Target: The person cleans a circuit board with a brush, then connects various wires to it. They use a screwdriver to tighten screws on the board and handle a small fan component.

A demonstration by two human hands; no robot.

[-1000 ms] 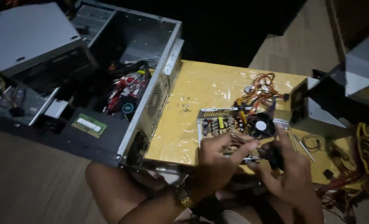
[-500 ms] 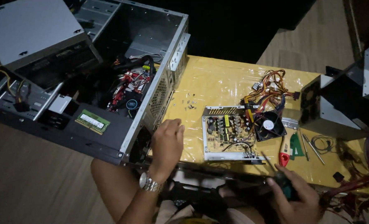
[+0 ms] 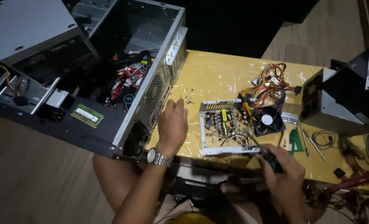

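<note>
Landmark is the bare power-supply circuit board (image 3: 226, 126) on the yellow plastic-covered table (image 3: 221, 74). Far left of it lies the open grey computer case (image 3: 122, 83), a green memory stick (image 3: 87, 115) with a white label strip inside. Just left of the board, the left hand (image 3: 173, 124) rests flat, fingers loosely spread, near tiny screws (image 3: 187, 98). Right of the board, a black fan (image 3: 267, 120) with a round white sticker. Below its right corner, the right hand (image 3: 284, 176) grips a small dark tool (image 3: 271, 159).
</note>
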